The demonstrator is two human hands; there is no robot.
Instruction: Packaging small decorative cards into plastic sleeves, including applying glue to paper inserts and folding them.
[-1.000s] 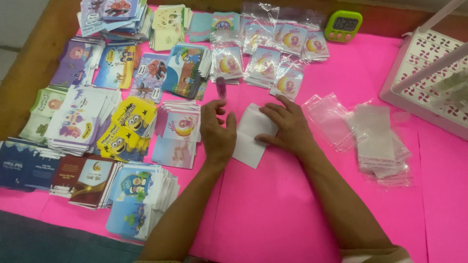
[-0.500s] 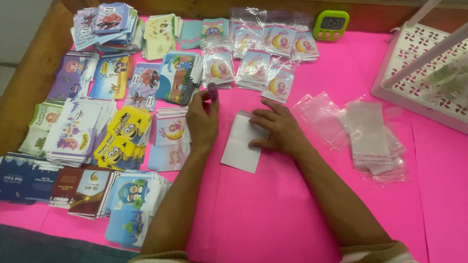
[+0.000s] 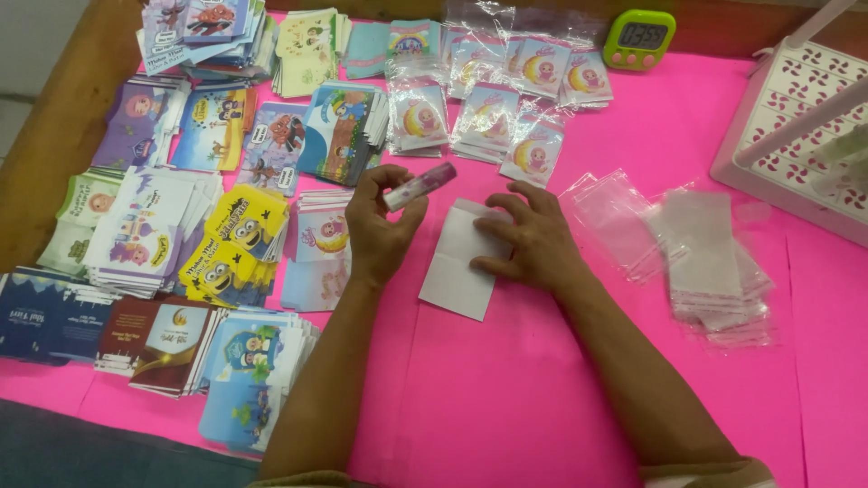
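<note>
card stacks (image 3: 181, 217) left, blank sheet (image 3: 457, 262) centre under right hand (image 3: 533, 237), clear sleeves (image 3: 696, 258) right, timer (image 3: 638, 40) behind, rack (image 3: 796, 117) far right.

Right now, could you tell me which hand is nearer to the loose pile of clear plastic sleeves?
Right. The right hand rests on the white card, beside the clear plastic sleeves; the left hand is farther away.

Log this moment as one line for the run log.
left hand: holds small pink glue stick, tilted | right hand: flat on white folded paper envelope | surface: pink table cover
</note>
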